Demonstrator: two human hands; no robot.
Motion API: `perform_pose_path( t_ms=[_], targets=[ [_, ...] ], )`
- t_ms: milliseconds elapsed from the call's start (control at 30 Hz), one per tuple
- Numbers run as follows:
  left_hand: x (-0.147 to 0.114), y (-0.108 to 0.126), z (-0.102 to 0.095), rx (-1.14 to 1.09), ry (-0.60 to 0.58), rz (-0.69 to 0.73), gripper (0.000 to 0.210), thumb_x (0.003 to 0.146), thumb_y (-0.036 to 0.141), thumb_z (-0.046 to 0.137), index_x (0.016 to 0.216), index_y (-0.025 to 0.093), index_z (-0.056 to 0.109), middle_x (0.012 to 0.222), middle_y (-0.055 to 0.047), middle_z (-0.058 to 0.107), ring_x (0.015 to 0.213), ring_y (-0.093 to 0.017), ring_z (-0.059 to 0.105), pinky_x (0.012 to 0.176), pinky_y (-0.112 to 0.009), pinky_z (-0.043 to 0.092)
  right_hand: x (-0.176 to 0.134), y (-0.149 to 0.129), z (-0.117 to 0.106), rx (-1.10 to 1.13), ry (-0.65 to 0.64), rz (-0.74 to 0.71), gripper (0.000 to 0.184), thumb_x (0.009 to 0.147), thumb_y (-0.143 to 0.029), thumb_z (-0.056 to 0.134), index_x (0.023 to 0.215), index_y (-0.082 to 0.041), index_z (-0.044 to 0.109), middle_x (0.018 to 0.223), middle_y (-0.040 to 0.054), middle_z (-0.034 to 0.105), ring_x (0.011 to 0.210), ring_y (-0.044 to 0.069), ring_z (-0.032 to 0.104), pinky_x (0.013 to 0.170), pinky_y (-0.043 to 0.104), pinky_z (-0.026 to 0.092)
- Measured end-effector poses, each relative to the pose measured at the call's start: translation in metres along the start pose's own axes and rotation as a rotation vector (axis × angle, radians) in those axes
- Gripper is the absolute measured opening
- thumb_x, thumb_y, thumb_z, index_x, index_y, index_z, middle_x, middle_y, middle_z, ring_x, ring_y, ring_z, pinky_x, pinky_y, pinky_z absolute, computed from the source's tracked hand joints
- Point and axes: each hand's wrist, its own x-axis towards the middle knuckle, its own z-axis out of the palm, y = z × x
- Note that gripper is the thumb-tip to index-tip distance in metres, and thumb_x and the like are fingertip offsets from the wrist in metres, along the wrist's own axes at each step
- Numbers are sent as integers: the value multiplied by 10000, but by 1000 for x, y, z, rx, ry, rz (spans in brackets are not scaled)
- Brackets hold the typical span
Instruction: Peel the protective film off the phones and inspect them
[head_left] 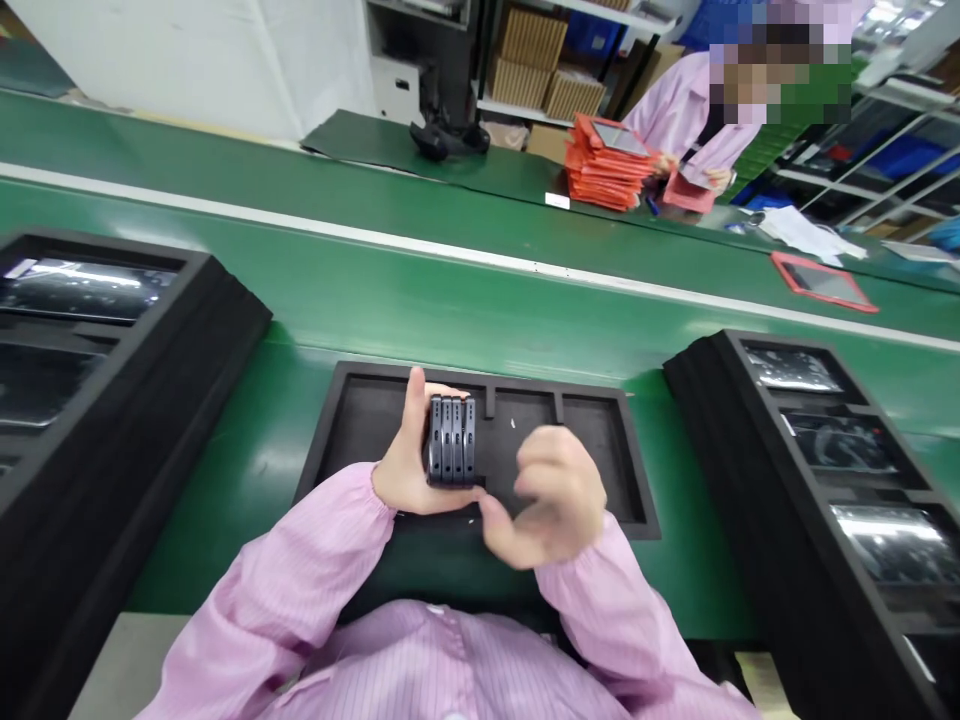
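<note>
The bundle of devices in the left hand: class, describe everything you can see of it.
The bundle of devices is four slim, dark slabs packed side by side, narrow ends toward the camera. Each visible end shows small openings; the casings look like metal or plastic. The left hand grips it, over the black tray; finer detail is too small to tell.

I have four phones (pixel 453 442) in my left fingers (pixel 415 402), over a tray (pixel 643 505) on the worktop (pixel 450 310), my right fingers (pixel 556 448) just beside them. One tray stack (pixel 161 370) stands left of my fingers, another tray stack (pixel 731 450) right; a case pile (pixel 600 170) lies beyond, ahead and right.
</note>
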Motion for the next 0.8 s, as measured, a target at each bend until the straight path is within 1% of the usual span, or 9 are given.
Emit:
perform_pose_path(
  t_ms=[33,67,167,233,333,467,533,600,800],
  targets=[
    [-1,-2,0,25,-22,113,1358,494,322,949,1560,385,111,1248,-57,552,1060,-266,631,936,-413,542,1,20,6,79,138,-52,404,831,-491,669,1170,-295,569,916,46,586,836,223,591,783,420,518],
    [-1,-3,0,57,-51,229,1338,531,299,936,1555,422,83,1259,-49,533,1084,-263,624,949,-423,540,-1,37,12,136,107,-22,642,805,-607,673,1325,-269,505,1108,99,577,1015,272,591,887,473,515],
    [0,-8,0,94,-109,435,1361,594,356,915,1554,429,-48,1304,-65,475,1163,-268,580,956,-447,546,-15,68,28,280,-126,43,1143,668,-784,701,1549,-210,253,1443,187,416,1312,367,472,1075,560,437],
    [0,-10,1,65,-113,452,1384,607,474,900,1557,388,-103,1311,-84,463,1194,-283,564,979,-468,542,-23,73,37,331,-280,43,1265,606,-751,774,1575,-206,170,1502,201,367,1360,398,439,1114,588,403],
    [-1,-10,2,55,-126,414,1406,575,585,889,1573,339,-71,1305,-108,482,1202,-300,572,1032,-489,520,-28,68,46,351,-331,80,1199,647,-613,823,1570,-238,154,1483,182,406,1333,389,481,1107,591,415],
    [-3,-4,-2,133,-171,326,1285,515,667,872,1554,255,237,1312,-148,511,1234,-324,555,1086,-481,473,-29,65,51,419,-234,168,979,657,-541,828,1465,-296,333,1394,127,491,1277,342,530,1083,538,456],
    [-3,0,-5,172,-179,337,1205,473,697,868,1477,243,380,1294,-145,521,1218,-330,555,1088,-492,464,-30,65,51,474,-196,160,890,654,-503,837,1399,-298,395,1337,110,518,1249,315,545,1064,500,475],
    [-3,3,-7,207,-182,377,1163,448,725,859,1417,237,441,1266,-138,517,1192,-329,551,1071,-505,468,-31,66,50,516,-174,140,834,658,-510,832,1352,-293,424,1293,104,530,1234,301,548,1050,479,484],
    [1,4,-7,220,-180,368,1102,476,774,815,1377,240,471,1166,-110,443,1091,-281,513,953,-471,528,-29,68,50,449,-191,173,1009,659,-633,798,1481,-289,324,1279,118,510,1177,308,569,1025,515,497]
  ],
)
